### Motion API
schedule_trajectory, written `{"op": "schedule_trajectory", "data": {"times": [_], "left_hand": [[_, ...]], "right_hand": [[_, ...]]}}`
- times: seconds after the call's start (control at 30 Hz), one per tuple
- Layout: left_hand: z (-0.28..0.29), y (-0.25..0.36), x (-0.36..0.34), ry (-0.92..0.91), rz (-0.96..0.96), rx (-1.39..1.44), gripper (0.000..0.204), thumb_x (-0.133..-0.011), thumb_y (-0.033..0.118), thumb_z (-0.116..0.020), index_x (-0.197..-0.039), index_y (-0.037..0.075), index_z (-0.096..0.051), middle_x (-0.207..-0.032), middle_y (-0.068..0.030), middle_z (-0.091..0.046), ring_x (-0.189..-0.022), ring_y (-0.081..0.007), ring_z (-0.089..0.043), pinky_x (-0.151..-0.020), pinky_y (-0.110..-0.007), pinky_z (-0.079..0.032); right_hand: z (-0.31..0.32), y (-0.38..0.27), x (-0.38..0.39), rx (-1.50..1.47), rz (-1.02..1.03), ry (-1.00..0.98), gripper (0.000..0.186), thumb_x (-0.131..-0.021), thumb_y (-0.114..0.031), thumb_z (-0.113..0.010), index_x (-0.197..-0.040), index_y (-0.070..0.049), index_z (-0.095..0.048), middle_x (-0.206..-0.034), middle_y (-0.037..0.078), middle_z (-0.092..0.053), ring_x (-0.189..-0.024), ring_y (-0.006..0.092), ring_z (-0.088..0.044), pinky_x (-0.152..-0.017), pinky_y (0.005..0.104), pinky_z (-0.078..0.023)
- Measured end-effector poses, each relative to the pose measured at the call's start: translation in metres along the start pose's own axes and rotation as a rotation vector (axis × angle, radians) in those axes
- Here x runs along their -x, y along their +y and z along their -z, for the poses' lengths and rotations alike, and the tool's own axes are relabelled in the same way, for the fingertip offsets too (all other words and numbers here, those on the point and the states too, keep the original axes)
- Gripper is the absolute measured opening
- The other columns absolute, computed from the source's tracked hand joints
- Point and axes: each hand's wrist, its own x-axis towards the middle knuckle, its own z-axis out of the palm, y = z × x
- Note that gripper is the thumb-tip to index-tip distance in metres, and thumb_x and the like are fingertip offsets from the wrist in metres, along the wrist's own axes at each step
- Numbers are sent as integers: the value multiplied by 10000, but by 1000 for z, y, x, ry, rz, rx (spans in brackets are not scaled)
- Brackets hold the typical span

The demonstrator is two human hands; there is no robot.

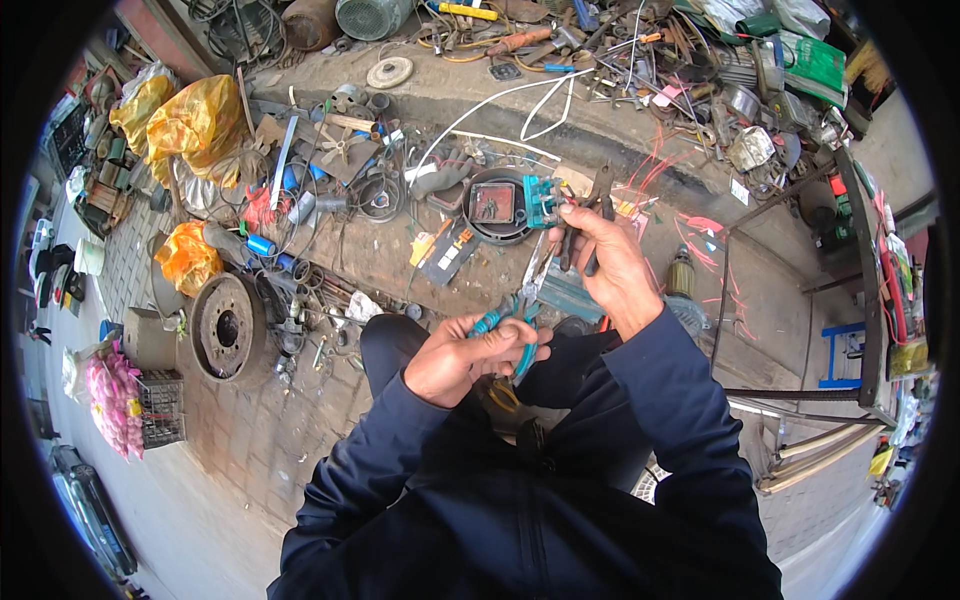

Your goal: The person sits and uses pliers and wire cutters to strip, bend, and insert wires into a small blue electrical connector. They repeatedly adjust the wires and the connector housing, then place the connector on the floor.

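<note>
My left hand (468, 352) is closed round the teal handles of a pair of pliers (524, 350), whose jaws point up and away from me. Just above those jaws is a small clear and silvery piece (536, 272). A second pair of pliers, dark and worn (601, 190), is in my right hand (612, 258), with its jaws upward. A teal blocky part (541, 203) lies against my right fingertips; whether they grip it too, I cannot tell. Beyond my hands stands a round black pan (480, 232) with a reddish square tray (491, 203) in it.
Scrap parts and tools cover the concrete step ahead. Orange bags (198, 125) and a rusty wheel drum (228, 327) are at left. A white cord (480, 105) loops across the step. Red wires (700, 230) and a metal frame (722, 310) lie to the right.
</note>
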Motion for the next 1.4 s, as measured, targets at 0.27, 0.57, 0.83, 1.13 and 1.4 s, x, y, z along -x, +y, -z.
{"op": "schedule_trajectory", "data": {"times": [0.27, 0.57, 0.83, 1.13, 1.4], "left_hand": [[-5, 9, -6, 94, -41, -74, 264, -1002, 234, -634, -1100, -2, -701, -1200, -226, -702, -1054, -302, -720, -820, -341, -554], [-9, 16, -5, 128, -44, -163, 269, -1015, 260, -622, -1067, 8, -698, -1130, -181, -728, -990, -255, -731, -797, -318, -545], [-5, 15, -4, 134, -55, -159, 262, -1006, 259, -638, -1044, 7, -699, -1103, -199, -732, -976, -287, -738, -823, -357, -567], [-5, 16, -4, 143, -56, -159, 257, -1011, 249, -629, -1043, -3, -665, -1110, -203, -724, -966, -290, -738, -829, -361, -569], [-4, 17, -3, 154, -61, -188, 245, -1014, 233, -623, -1037, -9, -657, -1075, -187, -728, -934, -272, -740, -816, -347, -574]], "right_hand": [[-3, 0, 1, 55, 6, -17, 188, -907, -67, -701, -1054, 23, -627, -902, 91, -682, -744, 199, -682, -656, 349, -581], [-2, 1, 1, 66, -14, -43, 177, -913, -70, -698, -1052, 21, -636, -906, 93, -683, -753, 202, -685, -669, 349, -578], [-3, 3, 1, 60, -24, -28, 178, -916, -70, -696, -1049, 28, -630, -903, 103, -684, -752, 207, -690, -664, 351, -582], [-3, 5, 0, 44, -29, -46, 183, -918, -71, -695, -1053, 34, -629, -905, 106, -687, -753, 204, -688, -665, 344, -581], [-6, 6, 2, 63, -32, -59, 183, -914, -64, -704, -1054, 27, -629, -903, 101, -683, -759, 205, -690, -672, 348, -582]]}}
